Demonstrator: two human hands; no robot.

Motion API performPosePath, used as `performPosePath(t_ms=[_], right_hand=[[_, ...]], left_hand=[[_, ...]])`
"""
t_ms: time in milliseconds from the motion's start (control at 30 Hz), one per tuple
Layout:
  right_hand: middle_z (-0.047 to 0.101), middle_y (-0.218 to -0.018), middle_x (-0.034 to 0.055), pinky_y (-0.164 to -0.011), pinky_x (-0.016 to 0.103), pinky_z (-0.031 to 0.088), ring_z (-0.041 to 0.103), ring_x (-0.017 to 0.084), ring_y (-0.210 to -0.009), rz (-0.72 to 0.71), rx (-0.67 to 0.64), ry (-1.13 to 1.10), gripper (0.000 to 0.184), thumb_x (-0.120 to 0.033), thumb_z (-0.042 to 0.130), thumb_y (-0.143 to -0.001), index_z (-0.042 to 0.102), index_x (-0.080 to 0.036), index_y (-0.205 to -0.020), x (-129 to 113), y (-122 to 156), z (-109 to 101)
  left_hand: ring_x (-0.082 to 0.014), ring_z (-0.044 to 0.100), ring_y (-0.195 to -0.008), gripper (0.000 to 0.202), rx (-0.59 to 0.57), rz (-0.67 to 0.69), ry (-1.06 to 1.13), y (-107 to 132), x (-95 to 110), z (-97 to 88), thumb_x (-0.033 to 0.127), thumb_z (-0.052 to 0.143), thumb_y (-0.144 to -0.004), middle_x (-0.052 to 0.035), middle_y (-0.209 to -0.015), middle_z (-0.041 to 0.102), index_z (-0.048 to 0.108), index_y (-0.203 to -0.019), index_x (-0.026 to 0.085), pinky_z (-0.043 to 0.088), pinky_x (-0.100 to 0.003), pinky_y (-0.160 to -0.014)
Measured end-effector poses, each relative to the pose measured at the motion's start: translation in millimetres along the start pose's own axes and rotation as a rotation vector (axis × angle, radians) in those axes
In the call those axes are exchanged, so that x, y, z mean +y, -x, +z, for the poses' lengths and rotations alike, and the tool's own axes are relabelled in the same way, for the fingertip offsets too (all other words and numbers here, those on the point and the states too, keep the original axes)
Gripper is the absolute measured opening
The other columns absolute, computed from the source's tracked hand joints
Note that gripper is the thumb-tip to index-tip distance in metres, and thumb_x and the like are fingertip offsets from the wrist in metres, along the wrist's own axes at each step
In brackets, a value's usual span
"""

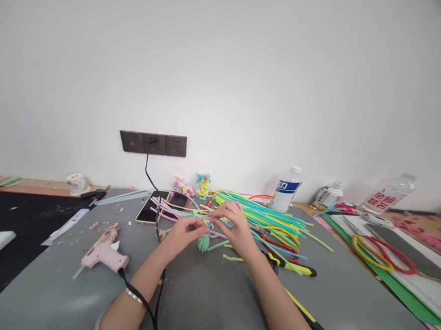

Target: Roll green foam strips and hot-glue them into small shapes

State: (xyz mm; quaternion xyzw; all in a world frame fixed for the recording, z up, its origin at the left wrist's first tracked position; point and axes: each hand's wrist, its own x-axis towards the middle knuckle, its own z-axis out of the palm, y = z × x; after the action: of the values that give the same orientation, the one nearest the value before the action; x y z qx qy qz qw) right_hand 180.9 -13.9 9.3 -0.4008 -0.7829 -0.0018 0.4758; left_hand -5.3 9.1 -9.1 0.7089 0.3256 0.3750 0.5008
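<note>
My left hand [187, 232] and my right hand [234, 226] meet fingertip to fingertip above the grey mat. Both are pinched on a thin pale green pipe cleaner [210, 225], which my fingers partly cover. Just below them sits a ribbed mint-green ball of pipe cleaner [203, 243]; whether it is joined to the strand I cannot tell. Behind and right of my right hand spreads a bundle of green, yellow and teal pipe cleaners [268, 213]. Pink pipe cleaners [167, 208] lie beyond my left hand.
A pink glue gun [105, 255] lies left, its black cord passing my left forearm. Yellow-black pliers [292, 266] lie right, near red-yellow scissors [383, 254]. Phones [152, 209], two small pipe-cleaner figures [204, 184] and a bottle [286, 190] stand or lie by the wall.
</note>
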Motion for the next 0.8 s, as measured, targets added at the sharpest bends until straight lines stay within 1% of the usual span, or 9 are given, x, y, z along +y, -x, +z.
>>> performPosePath(t_ms=[100,167,300,367,433,500,667,733,800], right_hand=[[0.067,-0.082,0.0008,-0.088,0.038,0.036,0.060,0.020,-0.082,-0.005,0.022,-0.022,0.011,-0.025,0.059,-0.092,0.070,-0.026,-0.092,-4,0,0],[0.067,-0.081,0.0011,-0.085,0.038,0.037,0.061,0.020,-0.081,-0.007,0.044,-0.025,0.011,-0.024,0.058,-0.092,0.069,-0.025,-0.090,-5,0,1],[0.067,-0.077,0.0011,-0.076,0.035,0.039,0.057,0.017,-0.068,0.013,0.101,-0.019,0.009,-0.023,0.059,-0.092,0.066,-0.022,-0.085,-5,4,5],[0.065,-0.075,0.0010,-0.068,0.031,0.041,0.054,0.015,-0.062,0.064,0.114,-0.057,0.010,-0.023,0.059,-0.092,0.064,-0.021,-0.084,-6,6,10],[0.064,-0.073,0.0007,-0.060,0.027,0.041,0.052,0.014,-0.059,0.134,0.102,-0.129,0.010,-0.022,0.057,-0.091,0.061,-0.021,-0.083,-9,9,17],[0.061,-0.069,-0.0006,-0.055,0.024,0.039,0.051,0.013,-0.057,0.182,0.061,-0.189,0.011,-0.021,0.055,-0.091,0.059,-0.021,-0.081,-14,11,24],[0.055,-0.061,-0.0039,-0.053,0.023,0.037,0.046,0.012,-0.051,0.198,-0.045,-0.233,0.014,-0.021,0.051,-0.092,0.055,-0.021,-0.078,-24,13,37],[0.057,-0.063,-0.0031,-0.054,0.024,0.038,0.049,0.012,-0.053,0.195,-0.031,-0.216,0.014,-0.021,0.050,-0.093,0.056,-0.021,-0.079,-23,12,37],[0.062,-0.069,-0.0006,-0.060,0.026,0.040,0.054,0.014,-0.060,0.170,0.038,-0.149,0.013,-0.021,0.051,-0.093,0.059,-0.021,-0.083,-18,12,33]], left_hand=[[-0.0131,0.048,-0.063,0.031,-0.012,0.024,0.039,1,3,1.1,0.044,0.064,-0.081,-0.0005,-0.067,0.058,0.064,-0.070,0.016,0.038,-0.024,-0.059],[-0.0121,0.046,-0.062,0.030,0.009,0.034,0.080,2,6,1.6,0.043,0.065,-0.081,0.0009,-0.066,0.055,0.062,-0.070,0.016,0.036,-0.024,-0.059],[-0.0094,0.037,-0.057,0.031,0.140,0.014,0.190,2,10,1.7,0.045,0.068,-0.078,0.0036,-0.063,0.047,0.061,-0.070,0.016,0.029,-0.022,-0.054],[-0.0083,0.032,-0.055,0.033,0.212,0.002,0.250,1,9,1.6,0.047,0.069,-0.076,0.0046,-0.061,0.042,0.061,-0.072,0.015,0.025,-0.022,-0.052],[-0.0078,0.030,-0.054,0.034,0.275,-0.001,0.300,-1,5,1.9,0.048,0.070,-0.076,0.0049,-0.060,0.041,0.062,-0.073,0.015,0.023,-0.022,-0.050],[-0.0074,0.030,-0.053,0.034,0.335,0.000,0.342,-2,2,3.0,0.048,0.070,-0.076,0.0049,-0.059,0.041,0.063,-0.074,0.015,0.023,-0.022,-0.050],[-0.0058,0.031,-0.052,0.036,0.445,-0.002,0.462,-3,-1,6.9,0.048,0.075,-0.070,0.0054,-0.059,0.043,0.063,-0.074,0.015,0.024,-0.020,-0.048],[-0.0053,0.032,-0.052,0.036,0.451,-0.006,0.499,-4,-2,7.3,0.047,0.077,-0.070,0.0054,-0.058,0.043,0.064,-0.074,0.014,0.025,-0.019,-0.048],[-0.0052,0.033,-0.052,0.035,0.428,-0.015,0.519,-5,-4,6.5,0.047,0.077,-0.070,0.0048,-0.058,0.043,0.066,-0.074,0.014,0.026,-0.019,-0.048]])
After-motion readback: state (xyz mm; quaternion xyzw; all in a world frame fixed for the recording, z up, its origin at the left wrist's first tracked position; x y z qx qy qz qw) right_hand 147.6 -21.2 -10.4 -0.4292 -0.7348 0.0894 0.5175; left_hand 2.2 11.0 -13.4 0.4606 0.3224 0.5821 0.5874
